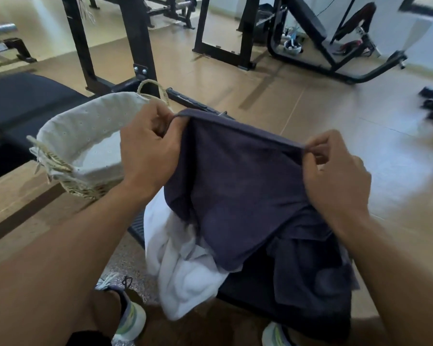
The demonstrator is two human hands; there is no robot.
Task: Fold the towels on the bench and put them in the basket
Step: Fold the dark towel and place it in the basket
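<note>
Basket [68, 136] with white eyelet lining and a rope handle stands at left on the floor, just beside the black padded counter [248, 290]. Left hand [148, 151] pinches one top corner of a dark grey towel [238, 191]; right hand [335, 181] pinches the other, the hem stretched between them. A white towel [183, 275] lies crumpled beneath, spilling over the counter's left edge. Tan gym floor [323, 116] opens to the right, with black weight frames [135, 38] beyond.
</note>
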